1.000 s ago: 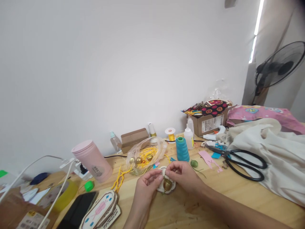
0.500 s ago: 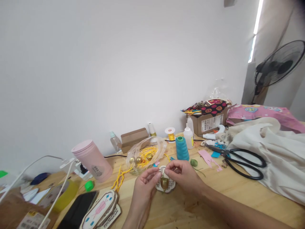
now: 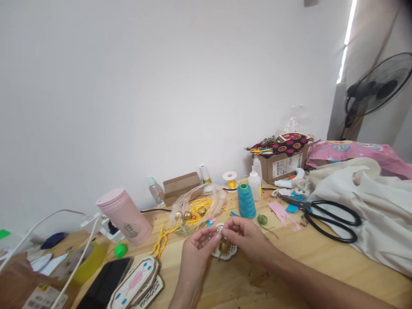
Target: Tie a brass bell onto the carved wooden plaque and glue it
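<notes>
A small brass bell (image 3: pixel 224 246) lies over a pale round openwork wooden plaque (image 3: pixel 230 256) on the table. My left hand (image 3: pixel 200 249) comes in from the left, its thumb and forefinger pinched together just above the bell. From the right, my right hand (image 3: pixel 243 234) pinches at the same spot, its fingertips almost touching the left ones. Between them they appear to hold the thin green cord at the bell's top, though the fingers mostly hide it. A short cord end shows under the bell.
Beyond my hands stand a clear bag of bells and yellow cords (image 3: pixel 199 208), a teal thread cone (image 3: pixel 246 201) and glue bottles (image 3: pixel 255 184). Black-handled scissors (image 3: pixel 334 219) lie right. At left are stacked wooden plaques (image 3: pixel 137 281), a phone (image 3: pixel 104 281) and a pink tumbler (image 3: pixel 125 216).
Both hands stay close over the plaque. The fingertips have come nearer each other, and the bell has shifted slightly right, now more covered by my fingers.
</notes>
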Motion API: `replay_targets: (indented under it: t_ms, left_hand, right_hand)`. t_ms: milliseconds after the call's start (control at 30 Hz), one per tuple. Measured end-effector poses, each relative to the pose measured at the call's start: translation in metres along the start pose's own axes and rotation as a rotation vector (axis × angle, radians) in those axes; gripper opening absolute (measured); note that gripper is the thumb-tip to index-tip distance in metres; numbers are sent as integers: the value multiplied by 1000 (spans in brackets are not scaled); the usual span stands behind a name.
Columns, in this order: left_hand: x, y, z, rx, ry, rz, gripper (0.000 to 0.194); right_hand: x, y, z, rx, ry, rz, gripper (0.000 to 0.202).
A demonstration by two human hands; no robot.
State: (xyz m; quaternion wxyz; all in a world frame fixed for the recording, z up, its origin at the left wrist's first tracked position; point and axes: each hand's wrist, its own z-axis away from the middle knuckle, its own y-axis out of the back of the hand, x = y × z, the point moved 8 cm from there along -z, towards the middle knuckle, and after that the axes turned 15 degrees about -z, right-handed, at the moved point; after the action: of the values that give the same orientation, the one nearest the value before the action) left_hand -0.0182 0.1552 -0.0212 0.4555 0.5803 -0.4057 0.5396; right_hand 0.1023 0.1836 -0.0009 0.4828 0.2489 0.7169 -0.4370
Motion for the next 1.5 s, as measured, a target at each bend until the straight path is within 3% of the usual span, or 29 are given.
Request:
replay_targets:
  t_ms: [467,800,1033,1200,1300,1400,1500]
  left_hand:
    - [3,-2,1,7,-11,-39,21]
    - [0,2,1,10,-53,-115,23]
    - [-4,-10,5,-54,91,107,21]
    - [-7,-18,10,-168,264,463,17]
    - [-8,-14,9,-194,347,659,26]
    - [-9,-5,6,-153,332,704,39]
    - [-8,-4,5,-126,281,673,38]
  right_hand:
    - [6,1,0,31,-37,-73,22]
    - [11,2,-1,-20,-89,-94,23]
    - [15,4,-2,-8,-89,-130,23]
    - [8,6,-3,26,-47,-105,24]
    - [7,10,-3,69,-38,-63,22]
    - [7,11,-3,79,-36,-50,22]
    - [6,10,-2,80,-41,-44,19]
